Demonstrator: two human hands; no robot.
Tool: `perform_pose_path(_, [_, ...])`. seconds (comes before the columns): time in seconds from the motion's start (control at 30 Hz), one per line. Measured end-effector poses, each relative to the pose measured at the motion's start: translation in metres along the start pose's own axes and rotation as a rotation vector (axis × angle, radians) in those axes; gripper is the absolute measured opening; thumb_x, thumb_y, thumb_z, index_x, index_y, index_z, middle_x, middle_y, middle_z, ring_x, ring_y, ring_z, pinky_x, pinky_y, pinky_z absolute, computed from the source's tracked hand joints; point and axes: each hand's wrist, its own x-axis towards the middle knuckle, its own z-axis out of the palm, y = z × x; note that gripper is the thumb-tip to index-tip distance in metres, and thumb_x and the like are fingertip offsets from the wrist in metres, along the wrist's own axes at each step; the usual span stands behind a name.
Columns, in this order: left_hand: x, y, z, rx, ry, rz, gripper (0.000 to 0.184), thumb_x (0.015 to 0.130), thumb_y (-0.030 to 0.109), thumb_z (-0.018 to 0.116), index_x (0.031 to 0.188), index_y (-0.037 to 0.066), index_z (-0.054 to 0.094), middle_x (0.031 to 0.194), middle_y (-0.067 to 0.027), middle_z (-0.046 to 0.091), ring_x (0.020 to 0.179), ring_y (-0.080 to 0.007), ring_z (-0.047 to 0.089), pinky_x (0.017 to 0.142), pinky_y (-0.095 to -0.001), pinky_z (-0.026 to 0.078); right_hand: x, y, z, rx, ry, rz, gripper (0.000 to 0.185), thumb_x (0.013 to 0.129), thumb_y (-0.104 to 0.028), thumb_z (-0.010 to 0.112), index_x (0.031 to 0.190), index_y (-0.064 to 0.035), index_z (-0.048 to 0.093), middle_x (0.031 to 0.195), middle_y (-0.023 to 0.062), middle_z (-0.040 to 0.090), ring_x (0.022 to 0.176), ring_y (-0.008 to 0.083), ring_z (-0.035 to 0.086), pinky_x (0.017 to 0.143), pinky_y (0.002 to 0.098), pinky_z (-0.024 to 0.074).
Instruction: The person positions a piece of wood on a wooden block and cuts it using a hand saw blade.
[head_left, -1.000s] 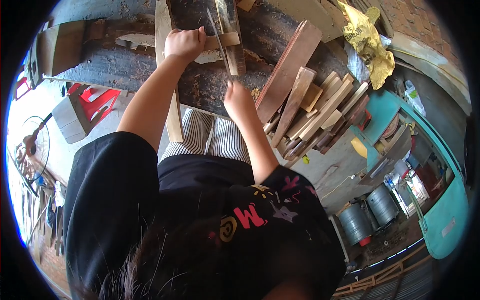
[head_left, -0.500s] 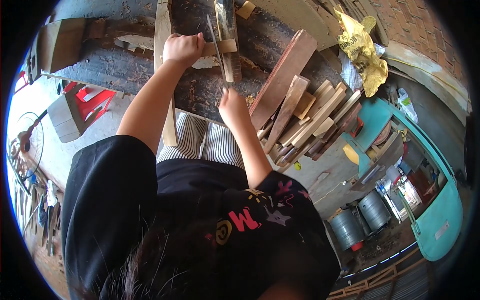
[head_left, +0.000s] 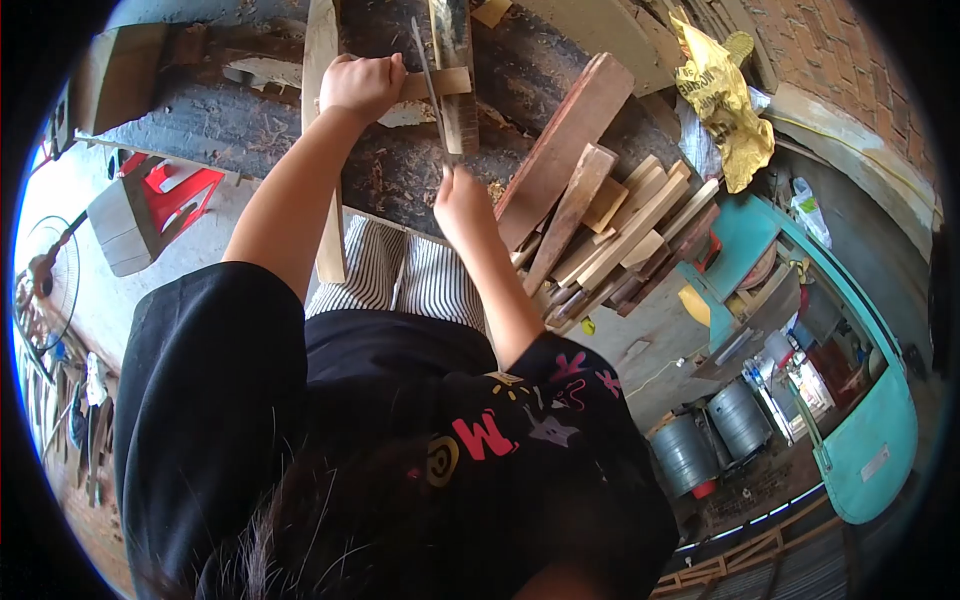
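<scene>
Shifted left, the right grip (head_left: 466,208) is closed on a thin grey blade (head_left: 431,86), left grip (head_left: 362,87) on pale wood (head_left: 453,81).

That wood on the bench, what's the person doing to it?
The person's left hand is holding down a small wood strip, whose end lies over a thicker timber on the dark bench. The right hand grips a thin, long-bladed tool that crosses the strip. The strip is in one piece as far as I can see; any cut is too small to tell.
</scene>
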Motion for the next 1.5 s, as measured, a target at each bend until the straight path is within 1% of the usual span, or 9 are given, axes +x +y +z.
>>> perform_pose_path(0.33, [0.000,0.000,-0.004,-0.015,-0.011,0.026,0.054,0.093,0.034,0.037,0.052,0.009,0.058,0.054,-0.0131,0.059,0.053,-0.0316,0.059,0.067,-0.0400,0.048,0.023,-0.019,-0.003,0.171,-0.097,0.126,0.026,0.094,-0.018,0.041,0.087,0.0017,0.055,0.068,0.0247,0.060,0.066,0.0411,0.061,0.056,0.0478,0.0477])
perform_pose_path(0.4, [-0.002,0.000,-0.004,-0.019,-0.005,0.030,0.054,0.093,0.035,0.036,0.052,0.009,0.059,0.054,-0.0134,0.060,0.054,-0.0319,0.059,0.067,-0.0401,0.048,0.040,-0.024,0.002,0.076,0.090,-0.088,0.025,0.094,-0.017,0.041,0.087,0.0020,0.055,0.067,0.0241,0.060,0.064,0.0392,0.061,0.053,0.0453,0.0479])
perform_pose_path(0.53, [0.000,0.000,-0.002,-0.030,-0.028,0.002,0.055,0.093,0.035,0.036,0.052,0.008,0.059,0.055,-0.0136,0.060,0.055,-0.0319,0.060,0.070,-0.0402,0.048,0.007,-0.015,-0.012,0.069,0.030,-0.071,0.023,0.094,-0.015,0.041,0.088,0.0016,0.055,0.067,0.0237,0.061,0.062,0.0381,0.062,0.052,0.0444,0.0479])
perform_pose_path(0.63, [0.000,0.000,-0.004,-0.027,-0.035,-0.004,0.055,0.094,0.035,0.035,0.052,0.008,0.059,0.055,-0.0136,0.060,0.056,-0.0318,0.060,0.071,-0.0403,0.048,-0.021,-0.005,-0.011,0.086,-0.132,0.131,0.022,0.094,-0.015,0.042,0.088,0.0025,0.055,0.066,0.0236,0.060,0.061,0.0380,0.061,0.051,0.0448,0.0480])
perform_pose_path(1.0, [-0.001,0.000,-0.002,-0.034,-0.036,0.000,0.054,0.094,0.035,0.034,0.054,0.010,0.058,0.057,-0.0131,0.061,0.058,-0.0309,0.061,0.072,-0.0404,0.048,0.042,-0.026,0.005,-0.029,0.198,-0.169,0.023,0.093,-0.014,0.043,0.085,0.0029,0.056,0.066,0.0226,0.061,0.060,0.0369,0.063,0.054,0.0424,0.0504])
perform_pose_path(1.13, [-0.001,0.000,-0.001,-0.033,-0.066,-0.014,0.054,0.094,0.036,0.033,0.055,0.010,0.059,0.057,-0.0125,0.061,0.058,-0.0308,0.061,0.072,-0.0406,0.048,-0.030,-0.012,-0.020,0.056,-0.192,0.240,0.022,0.093,-0.014,0.042,0.088,0.0029,0.056,0.073,0.0243,0.062,0.069,0.0398,0.062,0.060,0.0458,0.0499])
perform_pose_path(1.2, [0.000,-0.001,-0.002,-0.029,-0.081,-0.028,0.054,0.094,0.036,0.033,0.056,0.010,0.059,0.057,-0.0123,0.061,0.058,-0.0308,0.061,0.073,-0.0406,0.048,-0.047,0.004,-0.012,-0.091,0.021,0.007,0.022,0.092,-0.014,0.043,0.092,0.0027,0.057,0.068,0.0216,0.061,0.062,0.0340,0.063,0.053,0.0421,0.0491])
perform_pose_path(1.33, [0.000,-0.002,-0.001,-0.027,-0.089,-0.005,0.054,0.094,0.036,0.033,0.056,0.009,0.060,0.056,-0.0123,0.061,0.057,-0.0309,0.061,0.072,-0.0406,0.048,-0.015,-0.013,-0.011,0.097,-0.096,0.142,0.023,0.092,-0.014,0.043,0.090,0.0046,0.056,0.069,0.0244,0.061,0.065,0.0394,0.062,0.056,0.0446,0.0494])
perform_pose_path(1.5, [0.000,-0.002,0.001,-0.009,-0.063,0.011,0.053,0.094,0.036,0.034,0.056,0.010,0.060,0.055,-0.0120,0.060,0.056,-0.0313,0.061,0.071,-0.0409,0.048,0.041,-0.030,0.005,-0.057,0.175,-0.168,0.023,0.093,-0.014,0.042,0.086,0.0024,0.056,0.065,0.0211,0.060,0.060,0.0327,0.064,0.050,0.0402,0.0484])
